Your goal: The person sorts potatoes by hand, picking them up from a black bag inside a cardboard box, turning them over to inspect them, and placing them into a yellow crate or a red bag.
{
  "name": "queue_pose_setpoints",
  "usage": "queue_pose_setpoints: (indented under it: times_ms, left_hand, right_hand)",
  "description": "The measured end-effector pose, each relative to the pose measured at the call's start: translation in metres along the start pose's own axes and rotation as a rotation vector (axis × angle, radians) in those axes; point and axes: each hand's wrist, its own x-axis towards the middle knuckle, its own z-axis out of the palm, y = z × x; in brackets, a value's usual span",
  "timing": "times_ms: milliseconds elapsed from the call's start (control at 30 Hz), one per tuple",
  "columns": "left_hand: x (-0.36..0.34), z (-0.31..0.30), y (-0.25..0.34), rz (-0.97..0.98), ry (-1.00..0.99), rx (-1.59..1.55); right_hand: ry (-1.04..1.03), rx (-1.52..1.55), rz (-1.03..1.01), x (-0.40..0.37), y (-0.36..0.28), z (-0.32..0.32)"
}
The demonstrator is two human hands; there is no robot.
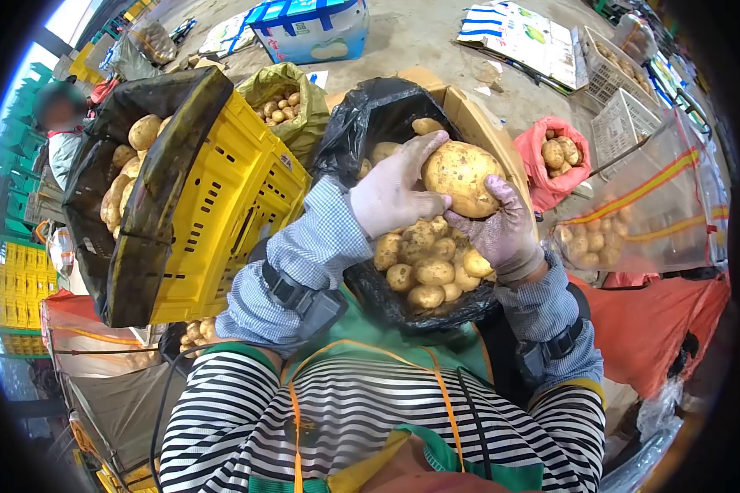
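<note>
A large potato (462, 178), with dark specks on its skin, is held up between my two gloved hands. My left hand (396, 187) grips its left side, thumb below and fingers over the top. On its right side my right hand (501, 232) has its fingers and thumb closed around the lower edge. Beneath them, a box lined with a black plastic bag (362, 111) holds many smaller potatoes (432, 269). The cardboard wall (489, 131) of the box shows at the back right.
To my left a yellow crate (230, 197) with a dark liner stands tilted, potatoes inside. Behind it is a green sack (308, 86) of potatoes. A red bag (551, 177) of potatoes and a white basket (625, 123) stand at right. Another person (62, 135) is at far left.
</note>
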Motion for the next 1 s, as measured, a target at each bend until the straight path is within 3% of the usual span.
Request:
queue_pose_setpoints:
  times_ms: [67,133,200,267,300,367,400,467,533,567,600,667,767,833,867,933,1000]
  left_hand:
    - [0.003,-0.010,-0.007,-0.008,-0.036,0.066]
    - [0.008,-0.017,0.008,-0.194,-0.108,-0.185]
    - [0.007,-0.020,0.001,-0.189,-0.141,-0.230]
    - [0.004,-0.016,0.000,-0.108,-0.143,0.057]
    - [0.001,-0.007,-0.009,-0.068,-0.081,-0.096]
    - [0.003,-0.008,-0.013,-0.066,-0.072,-0.096]
    - [0.002,-0.012,-0.009,-0.100,-0.072,-0.116]
    - [0.004,-0.022,0.002,-0.121,-0.068,0.085]
    - [0.005,-0.026,0.005,-0.132,-0.057,0.042]
    - [0.005,-0.027,0.002,-0.177,-0.064,0.028]
    - [0.006,-0.027,0.002,-0.221,-0.077,0.007]
    - [0.006,-0.027,0.001,-0.204,-0.120,0.129]
    - [0.004,-0.025,0.006,-0.198,-0.119,0.175]
    - [0.002,-0.025,0.002,-0.312,-0.119,-0.274]
    - [0.002,-0.021,-0.001,-0.312,-0.122,-0.275]
    - [0.001,-0.007,-0.008,0.051,0.004,0.179]
    - [0.001,0.000,-0.012,0.036,-0.021,0.306]
  right_hand:
    - [0.044,-0.073,-0.031,0.004,0.003,-0.009]
    - [-0.029,-0.121,-0.076,0.005,0.005,-0.008]
    - [-0.105,-0.166,-0.121,0.006,0.007,-0.005]
    - [-0.073,-0.396,-0.186,0.008,0.009,-0.002]
    - [-0.080,-0.394,-0.185,0.004,0.009,-0.002]
    - [-0.281,-0.660,-0.406,-0.001,0.009,-0.005]
    - [-0.057,-0.116,0.041,0.008,0.004,-0.012]
    - [0.051,-0.607,-0.226,0.006,0.013,-0.029]
    - [-0.037,-0.489,-0.168,-0.001,-0.003,0.006]
    - [-0.153,-1.341,-0.673,0.002,-0.010,0.002]
    - [-0.164,-1.341,-0.679,0.000,-0.009,0.008]
    - [0.051,-0.984,-0.381,-0.006,-0.005,0.021]
    - [0.026,-0.966,-0.422,-0.005,-0.006,0.019]
    - [0.018,-0.934,-0.427,-0.006,-0.008,0.020]
    - [0.053,-0.917,-0.412,-0.008,-0.007,0.023]
    - [0.091,-0.901,-0.396,-0.008,-0.005,0.020]
    - [0.037,-1.260,-0.637,-0.004,0.003,0.008]
